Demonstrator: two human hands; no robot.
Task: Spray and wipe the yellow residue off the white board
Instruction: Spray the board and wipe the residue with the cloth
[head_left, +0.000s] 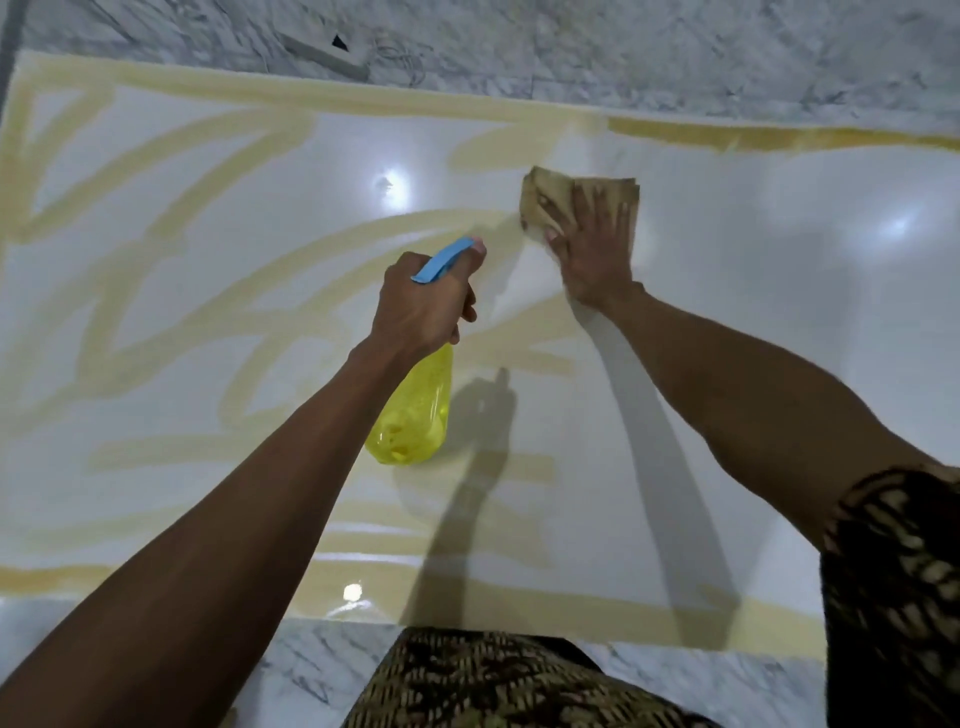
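A large white board (779, 312) lies flat on a marble surface. Broad yellow residue streaks (171, 322) cover its left half and run along its far and near edges. My left hand (426, 306) grips a yellow spray bottle (413, 415) with a blue trigger head (447, 260), its nozzle aimed toward the board's middle. My right hand (592, 244) presses flat on a stained brown cloth (550, 200) on the board, just right of the nozzle. The board to the right of the cloth looks white.
Grey-veined marble (571, 47) surrounds the board at the far side and near edge. A light flat object (327, 52) lies on the marble beyond the far edge. My patterned dark clothing (493, 680) shows at the bottom and right.
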